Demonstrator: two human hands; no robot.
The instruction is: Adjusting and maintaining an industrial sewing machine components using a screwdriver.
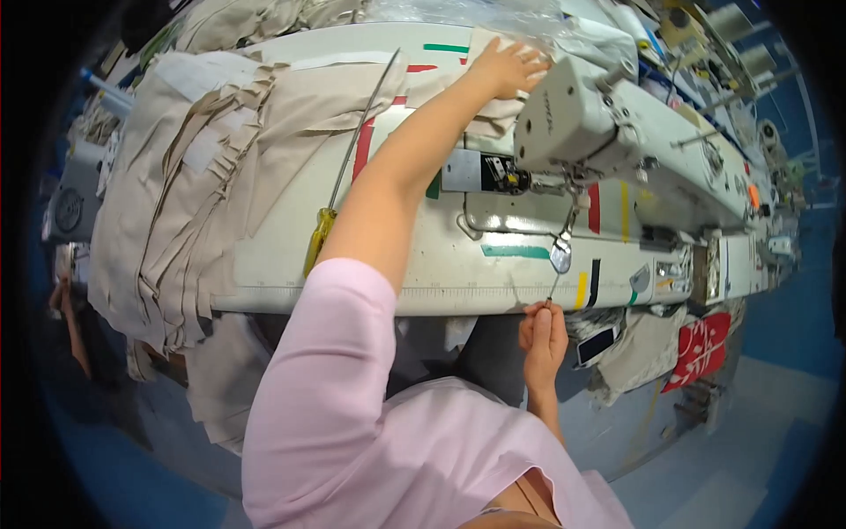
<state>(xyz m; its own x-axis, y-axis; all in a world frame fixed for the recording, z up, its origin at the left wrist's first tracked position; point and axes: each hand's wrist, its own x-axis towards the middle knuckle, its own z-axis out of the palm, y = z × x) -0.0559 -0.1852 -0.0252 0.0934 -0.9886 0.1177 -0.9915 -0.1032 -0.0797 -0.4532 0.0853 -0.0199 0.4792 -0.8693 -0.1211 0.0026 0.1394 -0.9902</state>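
Observation:
My left arm reaches across the sewing table (291,264), and my left hand (511,69) lies with spread fingers on beige fabric (495,116) behind the machine head. At the table's front edge, my right hand (542,335) is closed around a thin metal tool (552,289); its handle is hidden in the fingers, so its exact kind cannot be told. The tool points up toward a shiny rounded metal part (560,256) below the needle area of the white sewing machine (573,119). A long screwdriver (322,231) with a yellow handle lies left of my left forearm.
Beige cut fabric pieces (176,167) are heaped at the left and hang over the front edge. Clear plastic sheeting (476,11) lies at the back. Right of my right hand are a phone (597,346) and red patterned cloth (701,351). Another person's arm (75,326) shows at far left.

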